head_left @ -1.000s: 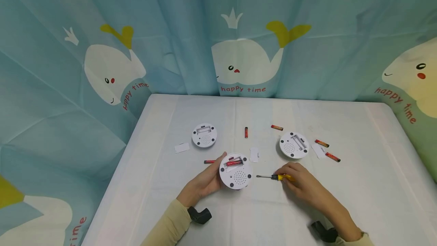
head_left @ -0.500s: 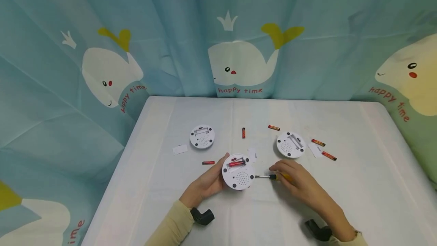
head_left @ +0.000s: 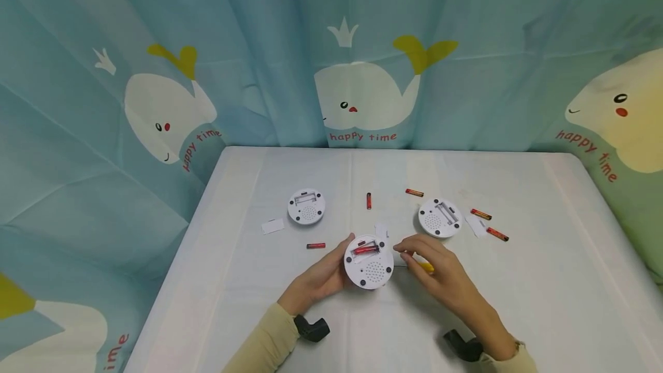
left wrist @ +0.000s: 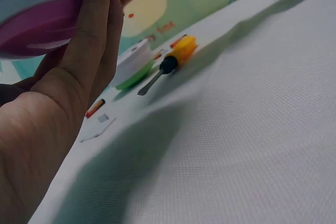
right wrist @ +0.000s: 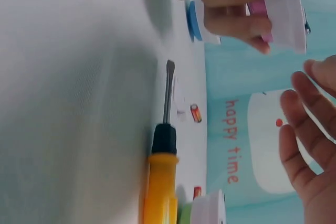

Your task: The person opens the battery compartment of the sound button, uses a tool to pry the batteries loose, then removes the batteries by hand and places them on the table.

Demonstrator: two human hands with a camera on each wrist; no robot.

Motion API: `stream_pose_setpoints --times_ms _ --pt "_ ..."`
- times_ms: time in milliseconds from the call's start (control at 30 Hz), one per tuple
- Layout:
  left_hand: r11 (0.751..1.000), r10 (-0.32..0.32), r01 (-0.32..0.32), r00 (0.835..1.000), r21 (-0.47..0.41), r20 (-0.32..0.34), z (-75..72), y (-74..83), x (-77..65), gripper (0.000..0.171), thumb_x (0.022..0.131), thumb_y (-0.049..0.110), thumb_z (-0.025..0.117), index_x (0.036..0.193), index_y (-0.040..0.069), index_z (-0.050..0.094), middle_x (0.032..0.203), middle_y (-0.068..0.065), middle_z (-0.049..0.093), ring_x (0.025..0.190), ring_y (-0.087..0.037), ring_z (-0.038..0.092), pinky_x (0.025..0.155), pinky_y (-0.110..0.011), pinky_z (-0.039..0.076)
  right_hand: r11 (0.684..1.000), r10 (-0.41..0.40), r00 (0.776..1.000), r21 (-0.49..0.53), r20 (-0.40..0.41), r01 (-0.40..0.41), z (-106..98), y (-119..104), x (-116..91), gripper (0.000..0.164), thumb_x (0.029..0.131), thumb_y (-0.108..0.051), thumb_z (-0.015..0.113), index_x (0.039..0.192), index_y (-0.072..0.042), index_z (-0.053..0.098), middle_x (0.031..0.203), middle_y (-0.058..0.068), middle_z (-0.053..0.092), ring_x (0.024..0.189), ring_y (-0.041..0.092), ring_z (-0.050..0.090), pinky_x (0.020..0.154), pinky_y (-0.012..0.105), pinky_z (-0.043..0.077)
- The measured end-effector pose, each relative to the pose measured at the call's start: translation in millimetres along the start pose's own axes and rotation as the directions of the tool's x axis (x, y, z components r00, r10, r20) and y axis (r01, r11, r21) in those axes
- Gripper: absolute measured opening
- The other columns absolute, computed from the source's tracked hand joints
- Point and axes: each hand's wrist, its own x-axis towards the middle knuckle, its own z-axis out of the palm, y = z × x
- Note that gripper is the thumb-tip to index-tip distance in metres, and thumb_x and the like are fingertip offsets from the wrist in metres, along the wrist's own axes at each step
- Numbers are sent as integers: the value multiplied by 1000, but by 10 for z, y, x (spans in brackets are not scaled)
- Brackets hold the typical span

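My left hand point(head_left: 321, 278) holds a round white device with a pink lower body point(head_left: 372, 275), its flat base facing up. One red battery point(head_left: 366, 250) lies in the uncovered battery compartment, beside the speaker holes. Over the table to the right of the device, my right hand point(head_left: 440, 266) holds nothing; its fingers are loosely bent, with thumb and index fingertips close to the device's edge. Below that hand a yellow-handled flat screwdriver point(right wrist: 164, 166) lies on the table, its blade pointing toward the device. The right hand partly covers the screwdriver in the head view.
Two similar devices, a blue-sided one point(head_left: 307, 206) and a green-sided one point(head_left: 440, 218), lie base up with uncovered compartments. White covers point(head_left: 273, 226) lie near them. Several red batteries point(head_left: 316, 246) are scattered across the white table point(head_left: 544, 281). A whale-print curtain point(head_left: 279, 91) hangs behind.
My right hand has let go of the screwdriver, leaving it on the table, and moved up and left toward the device. The left hand has carried the device slightly right.
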Motion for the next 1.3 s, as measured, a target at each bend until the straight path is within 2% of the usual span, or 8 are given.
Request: stream_pose_setpoints --times_ms 167,333,400,500,800,967,1100,1300 --pt "1000 -2 2 1000 15 9 28 4 -5 81 106 63 42 164 9 28 157 -14 44 126 -15 52 100 -27 47 997 -72 997 2 -18 72 56 -44 73 37 83 5 81 114 -14 74 113 -3 70 107 10 63 100 7 44" --pt "1000 -11 11 1000 11 3 45 -3 -6 81 105 64 44 163 9 30 157 -15 46 126 -15 55 99 -27 51 986 -145 989 -92 -22 143 100 -80 146 26 90 -11 81 115 -13 74 116 0 68 108 14 63 102 9 43" --pt "1000 -16 16 1000 11 -1 48 -11 2 79 106 63 44 163 10 32 156 -15 47 126 -15 57 99 -28 52 973 -181 983 -150 -17 176 111 -90 182 19 97 -21 76 114 -13 75 116 0 69 108 15 63 100 14 45" --pt "1000 -17 16 1000 21 8 47 -26 14 77 107 62 42 163 11 31 156 -15 48 126 -15 57 99 -29 52 944 -243 970 -231 -13 234 129 -110 238 25 105 -33 64 113 -13 76 113 0 69 104 16 64 94 21 49" --pt "1000 -20 19 999 22 26 39 -49 35 79 105 65 44 162 12 34 155 -13 50 128 -16 57 100 -29 53 872 -372 928 -336 21 357 142 -171 326 31 110 -34 53 110 -13 76 105 0 71 95 18 66 82 32 53" --pt "999 -13 12 1000 38 28 59 -24 41 77 107 62 42 163 10 33 160 -16 46 135 -18 54 105 -32 51 864 -340 936 -365 88 348 108 -211 325 16 97 -22 74 110 -12 75 106 -1 72 98 17 66 82 33 52" --pt "998 -16 13 999 61 35 64 10 48 75 108 59 39 163 9 32 162 -17 43 140 -21 51 109 -34 49 834 -282 941 -438 186 336 51 -253 313 40 79 -11 89 116 -13 73 111 -1 72 103 18 66 88 34 55" --pt "995 -21 15 998 94 66 86 75 87 75 109 60 38 162 7 34 162 -19 43 135 -18 54 104 -32 52 763 -304 915 -508 264 400 -14 -269 326 53 73 -4 92 120 -9 70 114 0 71 104 19 67 90 36 56"
